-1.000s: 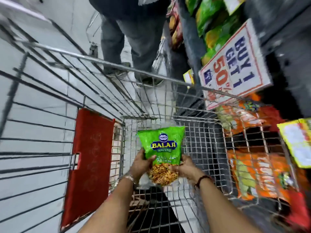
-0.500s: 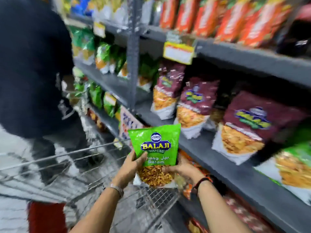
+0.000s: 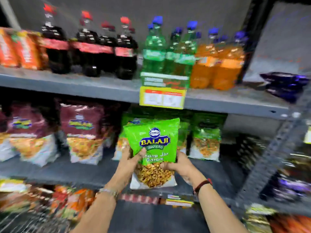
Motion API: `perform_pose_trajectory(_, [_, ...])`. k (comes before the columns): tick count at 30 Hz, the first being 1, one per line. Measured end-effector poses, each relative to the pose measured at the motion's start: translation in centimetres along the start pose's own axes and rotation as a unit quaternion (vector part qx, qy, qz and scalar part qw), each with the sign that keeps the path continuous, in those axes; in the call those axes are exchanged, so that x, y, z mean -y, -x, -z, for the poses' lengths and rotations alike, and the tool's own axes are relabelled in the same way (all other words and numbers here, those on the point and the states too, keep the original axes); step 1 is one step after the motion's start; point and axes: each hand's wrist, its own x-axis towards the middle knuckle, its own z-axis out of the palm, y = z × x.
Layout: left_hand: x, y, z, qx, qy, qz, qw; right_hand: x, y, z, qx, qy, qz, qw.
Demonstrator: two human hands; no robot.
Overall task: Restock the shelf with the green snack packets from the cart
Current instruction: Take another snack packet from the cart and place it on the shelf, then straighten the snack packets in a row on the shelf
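Observation:
I hold a green Balaji snack packet (image 3: pixel 154 145) upright in both hands, over the front of the middle grey shelf (image 3: pixel 70 172). My left hand (image 3: pixel 128 163) grips its lower left side and my right hand (image 3: pixel 180 165) its lower right. Behind it stand more green packets (image 3: pixel 206 140) in a row at the back of the same shelf. The cart (image 3: pixel 25 222) shows only as blurred wire at the bottom left.
Maroon snack packets (image 3: pixel 82 132) fill the shelf to the left. Dark, green and orange soda bottles (image 3: pixel 156 49) line the upper shelf, with a yellow price tag (image 3: pixel 162 98) on its edge. A dark upright post (image 3: pixel 269 157) stands at the right. Orange packets sit below.
My view has swung from the cart up to face the shelf. Both hands have carried the green packet to the middle shelf, in front of the green row.

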Motion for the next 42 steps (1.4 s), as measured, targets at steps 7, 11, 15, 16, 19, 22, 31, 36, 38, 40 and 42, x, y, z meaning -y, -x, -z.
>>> perform_pose_trajectory(7, [5.8, -7.1, -10.6, 0.104, -0.084, 0.101, 0.986, -4.8, 2.1, 9.6, -0.190, -0.085, 0.003, 0.978])
perform_pose_trajectory(11, [5.1, -9.4, -15.1, 0.146, -0.153, 0.084, 0.974, -6.5, 1.6, 12.2, -0.253, -0.100, 0.016, 0.962])
perform_pose_trajectory(15, [5.7, -12.5, -18.2, 0.156, -0.140, 0.075, 0.975, -6.7, -0.9, 14.4, -0.272, -0.123, 0.022, 0.954])
perform_pose_trajectory(16, [5.9, -13.2, -18.8, 0.145, -0.133, 0.064, 0.978, -6.7, -1.6, 14.9, -0.271, -0.122, 0.016, 0.955])
perform_pose_trajectory(19, [6.6, -14.9, -20.3, 0.094, -0.120, 0.033, 0.988, -7.5, -3.7, 16.4, -0.278, -0.096, -0.003, 0.956])
perform_pose_trajectory(22, [8.5, -15.6, -21.4, 0.024, -0.108, 0.036, 0.993, -8.6, -5.1, 17.3, -0.308, -0.015, -0.036, 0.951])
perform_pose_trajectory(31, [13.0, -11.7, -20.9, 0.004, -0.150, 0.019, 0.988, -13.4, -4.7, 16.1, -0.279, 0.046, -0.127, 0.951])
perform_pose_trajectory(36, [13.0, -11.0, -22.0, 0.002, -0.196, 0.050, 0.979, -13.1, -4.2, 16.2, -0.366, 0.062, -0.099, 0.923])
perform_pose_trajectory(38, [13.8, -11.1, -22.9, 0.025, -0.185, 0.078, 0.979, -13.1, -3.3, 16.9, -0.404, 0.055, -0.084, 0.909])
perform_pose_trajectory(40, [14.1, -11.2, -24.1, 0.029, -0.200, 0.103, 0.974, -13.3, -2.5, 17.6, -0.409, 0.042, -0.067, 0.909])
perform_pose_trajectory(42, [14.3, -11.5, -24.8, 0.005, -0.202, 0.110, 0.973, -13.6, -2.2, 18.1, -0.400, 0.031, -0.050, 0.915])
